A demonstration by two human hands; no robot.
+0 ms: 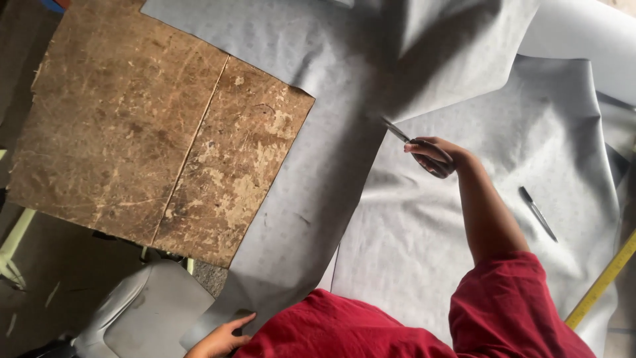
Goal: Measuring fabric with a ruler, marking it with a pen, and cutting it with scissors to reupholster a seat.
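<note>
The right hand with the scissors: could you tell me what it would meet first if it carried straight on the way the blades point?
Only more grey sheet; the right hand aims the scissors up-left along it. Nothing else shows before the frame edge.

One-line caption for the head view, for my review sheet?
Right hand works scissors through grey sheet material on a worn wooden table; left hand holds the sheet's near edge.
</note>
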